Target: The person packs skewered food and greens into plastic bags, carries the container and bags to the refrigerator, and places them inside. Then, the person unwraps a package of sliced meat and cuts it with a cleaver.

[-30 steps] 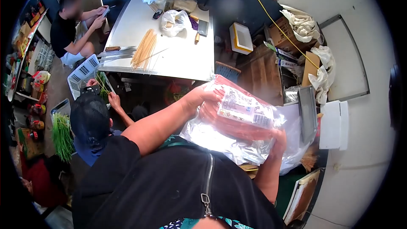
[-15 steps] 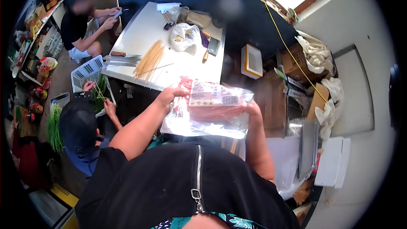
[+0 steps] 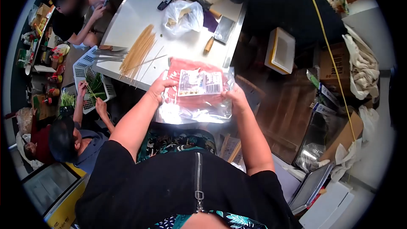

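Observation:
A clear plastic package of pink-red contents point(image 3: 193, 97) with a white printed label is held level in front of my body, near the table's front edge. My left hand point(image 3: 161, 87) grips its left side, thumb on top. At the right edge, my right hand point(image 3: 235, 98) is closed on the same package. Beyond it on the white table point(image 3: 169, 48) lie a fan of wooden sticks point(image 3: 139, 51), metal skewers point(image 3: 111, 55), a white plastic bag point(image 3: 184, 17) and a cleaver point(image 3: 224, 30) with a wooden handle.
At the left, a person in a dark cap point(image 3: 63, 140) handles green stalks over a white basket point(image 3: 87, 65). Another person point(image 3: 70, 12) sits behind, holding a phone. A white and yellow box point(image 3: 281, 51) and cardboard point(image 3: 345, 133) are at the right.
The package has moved left from my right side to in front of my body, and now lies flatter. Both hands have kept hold of it. The view has shifted, bringing the table closer.

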`<move>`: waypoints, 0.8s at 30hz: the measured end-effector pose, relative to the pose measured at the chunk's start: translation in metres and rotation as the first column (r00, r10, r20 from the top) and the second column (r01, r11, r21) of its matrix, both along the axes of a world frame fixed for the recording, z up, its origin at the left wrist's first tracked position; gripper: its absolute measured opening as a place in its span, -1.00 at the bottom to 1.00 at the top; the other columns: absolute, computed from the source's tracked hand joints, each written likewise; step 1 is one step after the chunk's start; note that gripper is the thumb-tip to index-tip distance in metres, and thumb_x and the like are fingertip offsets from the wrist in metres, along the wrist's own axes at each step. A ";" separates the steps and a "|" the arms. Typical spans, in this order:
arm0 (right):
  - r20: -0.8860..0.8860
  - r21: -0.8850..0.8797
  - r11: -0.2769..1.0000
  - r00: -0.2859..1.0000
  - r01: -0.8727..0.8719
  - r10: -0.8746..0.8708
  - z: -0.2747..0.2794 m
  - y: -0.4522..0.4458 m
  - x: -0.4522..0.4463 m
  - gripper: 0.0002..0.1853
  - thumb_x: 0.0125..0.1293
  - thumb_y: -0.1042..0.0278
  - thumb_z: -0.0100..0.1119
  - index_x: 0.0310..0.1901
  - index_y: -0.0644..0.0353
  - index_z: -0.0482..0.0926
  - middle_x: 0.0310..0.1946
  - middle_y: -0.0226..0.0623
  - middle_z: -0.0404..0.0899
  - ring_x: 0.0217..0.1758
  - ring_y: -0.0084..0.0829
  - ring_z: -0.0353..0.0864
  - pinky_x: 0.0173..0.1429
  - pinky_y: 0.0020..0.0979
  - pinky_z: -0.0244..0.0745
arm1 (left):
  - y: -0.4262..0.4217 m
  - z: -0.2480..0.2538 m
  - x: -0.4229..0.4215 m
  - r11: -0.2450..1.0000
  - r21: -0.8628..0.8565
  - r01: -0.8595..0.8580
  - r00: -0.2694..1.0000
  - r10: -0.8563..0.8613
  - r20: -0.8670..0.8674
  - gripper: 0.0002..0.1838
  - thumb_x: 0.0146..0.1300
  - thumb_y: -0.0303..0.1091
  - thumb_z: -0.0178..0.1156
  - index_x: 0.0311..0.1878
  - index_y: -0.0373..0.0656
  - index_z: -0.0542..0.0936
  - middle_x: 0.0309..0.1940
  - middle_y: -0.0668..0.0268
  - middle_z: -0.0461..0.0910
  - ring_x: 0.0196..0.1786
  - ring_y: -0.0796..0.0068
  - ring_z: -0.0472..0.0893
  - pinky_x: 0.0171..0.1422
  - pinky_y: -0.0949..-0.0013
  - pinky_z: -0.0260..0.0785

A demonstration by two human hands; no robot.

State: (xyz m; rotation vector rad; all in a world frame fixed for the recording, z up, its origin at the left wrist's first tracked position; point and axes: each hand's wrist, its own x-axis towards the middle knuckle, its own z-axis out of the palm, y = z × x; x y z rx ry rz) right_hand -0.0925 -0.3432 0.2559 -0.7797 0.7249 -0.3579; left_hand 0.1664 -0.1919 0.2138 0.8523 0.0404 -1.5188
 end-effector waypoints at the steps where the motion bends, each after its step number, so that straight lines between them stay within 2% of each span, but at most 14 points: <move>1: -0.024 -0.019 0.998 0.998 -0.054 0.054 -0.022 -0.007 0.002 -0.54 0.01 0.54 0.20 0.03 0.30 0.43 -0.16 -0.28 0.58 -0.18 -0.48 0.58 -0.04 -0.46 0.49 | -0.009 -0.014 0.008 1.000 0.022 0.004 1.000 -0.004 -0.007 -0.38 0.00 -0.74 0.10 0.21 -0.30 0.30 -0.07 0.02 0.57 -0.09 0.23 0.65 0.00 0.20 0.58; 3: -0.127 -0.044 0.998 0.991 -0.037 0.031 -0.063 -0.008 0.006 -0.53 0.03 0.53 0.22 0.04 0.30 0.41 -0.15 -0.28 0.58 -0.16 -0.48 0.57 -0.01 -0.45 0.47 | -0.021 -0.049 0.021 1.000 -0.016 -0.001 0.981 0.004 0.192 -0.28 0.01 -0.74 0.09 0.32 -0.25 0.19 -0.06 0.07 0.55 -0.13 0.30 0.64 -0.05 0.26 0.58; 4: -0.223 -0.091 0.995 0.975 -0.030 0.009 -0.084 -0.006 0.007 -0.53 0.04 0.52 0.24 0.05 0.31 0.40 -0.14 -0.29 0.57 -0.14 -0.48 0.56 0.02 -0.43 0.45 | -0.023 -0.066 0.025 1.000 0.000 0.006 0.984 -0.006 0.178 -0.28 0.01 -0.74 0.09 0.32 -0.25 0.19 -0.06 0.07 0.55 -0.13 0.30 0.64 -0.05 0.26 0.58; 6: -0.489 -0.088 0.978 0.864 -0.188 0.122 -0.158 0.004 -0.007 -0.40 0.06 0.44 0.30 0.16 0.38 0.33 0.01 -0.20 0.51 0.02 -0.41 0.51 0.14 -0.41 0.38 | -0.018 -0.103 0.030 0.956 0.293 0.006 0.921 -0.119 0.371 -0.18 0.03 -0.72 0.10 0.41 -0.26 0.04 -0.05 0.10 0.55 -0.15 0.37 0.63 -0.08 0.30 0.55; 7: -0.552 -0.154 0.968 0.830 -0.198 0.082 -0.197 0.017 -0.016 -0.34 0.07 0.43 0.30 0.21 0.40 0.27 0.06 -0.14 0.49 0.07 -0.39 0.49 0.18 -0.40 0.36 | -0.012 -0.125 0.034 0.907 0.418 0.041 0.885 -0.227 0.406 -0.09 0.05 -0.68 0.11 0.46 -0.26 -0.12 0.06 0.06 0.50 -0.04 0.34 0.60 0.00 0.32 0.50; 10: -0.630 -0.238 0.960 0.776 -0.147 -0.037 -0.226 0.044 -0.020 -0.25 0.10 0.42 0.29 0.30 0.43 0.18 0.13 -0.05 0.45 0.14 -0.34 0.48 0.23 -0.39 0.34 | 0.000 -0.145 0.039 0.881 0.471 0.038 0.832 -0.289 0.474 -0.06 0.06 -0.65 0.13 0.47 -0.28 -0.16 0.19 -0.01 0.39 0.12 0.29 0.51 0.13 0.32 0.40; 12: -0.649 -0.270 0.958 0.753 -0.096 -0.107 -0.226 0.051 -0.018 -0.22 0.11 0.41 0.28 0.33 0.43 0.14 0.15 -0.01 0.44 0.16 -0.32 0.48 0.25 -0.38 0.33 | 0.010 -0.159 0.048 0.879 0.471 0.072 0.835 -0.311 0.453 -0.07 0.06 -0.64 0.13 0.47 -0.28 -0.14 0.28 -0.05 0.29 0.24 0.22 0.42 0.26 0.32 0.31; 14: -0.759 -0.303 0.953 0.602 0.011 -0.248 -0.224 0.045 -0.014 -0.27 0.12 0.41 0.28 0.31 0.39 0.20 0.14 -0.02 0.45 0.14 -0.31 0.49 0.23 -0.36 0.35 | 0.013 -0.167 0.057 0.874 0.474 0.108 0.783 -0.369 0.502 -0.09 0.06 -0.64 0.13 0.46 -0.27 -0.11 0.31 -0.05 0.26 0.29 0.21 0.38 0.31 0.31 0.26; 16: -0.721 -0.495 0.868 0.578 -0.046 -0.381 -0.222 0.029 -0.005 -0.37 0.15 0.34 0.25 0.25 0.33 0.31 0.11 0.00 0.46 0.15 -0.25 0.49 0.23 -0.34 0.36 | 0.009 -0.166 0.070 0.867 0.493 0.077 0.793 -0.353 0.496 -0.20 0.13 -0.61 0.12 0.44 -0.27 0.01 0.33 -0.02 0.24 0.29 0.26 0.38 0.24 0.37 0.30; 18: -0.733 -0.629 0.729 0.518 -0.271 -0.440 -0.202 -0.002 0.014 -0.45 0.15 0.34 0.22 0.18 0.32 0.39 0.13 -0.01 0.45 0.21 -0.19 0.45 0.29 -0.31 0.31 | -0.005 -0.175 0.088 0.890 0.455 -0.038 0.652 -0.323 0.686 -0.30 0.17 -0.62 0.10 0.40 -0.25 0.14 0.27 0.02 0.31 0.24 0.32 0.42 0.19 0.41 0.35; 19: -0.730 -0.646 0.699 0.517 -0.306 -0.448 -0.195 -0.019 0.027 -0.49 0.14 0.34 0.21 0.15 0.30 0.42 0.15 -0.02 0.44 0.23 -0.17 0.42 0.31 -0.30 0.29 | -0.022 -0.167 0.098 0.905 0.413 -0.108 0.653 -0.249 0.715 -0.38 0.20 -0.61 0.09 0.36 -0.24 0.22 0.24 0.04 0.34 0.19 0.37 0.45 0.16 0.42 0.37; 21: -0.713 -0.661 0.689 0.538 -0.299 -0.450 -0.190 -0.049 0.048 -0.55 0.15 0.36 0.20 0.11 0.25 0.48 0.18 -0.06 0.42 0.28 -0.15 0.37 0.35 -0.29 0.24 | -0.057 -0.165 0.124 0.933 0.314 -0.177 0.548 -0.172 0.819 -0.37 0.19 -0.57 0.11 0.36 -0.25 0.21 0.21 0.00 0.38 0.11 0.34 0.54 0.11 0.41 0.42; 23: -0.708 -0.671 0.670 0.541 -0.317 -0.454 -0.188 -0.067 0.066 -0.55 0.15 0.36 0.20 0.10 0.24 0.49 0.19 -0.05 0.40 0.29 -0.14 0.36 0.36 -0.29 0.23 | -0.098 -0.157 0.146 0.942 0.222 -0.253 0.521 -0.061 0.852 -0.22 0.15 -0.50 0.20 0.42 -0.22 0.07 0.26 -0.06 0.31 0.04 0.33 0.58 0.06 0.41 0.45; 24: -0.705 -0.680 0.653 0.542 -0.334 -0.457 -0.187 -0.072 0.074 -0.56 0.15 0.36 0.21 0.10 0.23 0.49 0.19 -0.05 0.39 0.30 -0.14 0.35 0.36 -0.29 0.23 | -0.118 -0.150 0.156 0.935 0.232 -0.267 0.438 -0.097 0.894 -0.10 0.09 -0.41 0.29 0.44 -0.19 -0.01 0.31 -0.11 0.19 0.09 0.24 0.55 0.11 0.36 0.43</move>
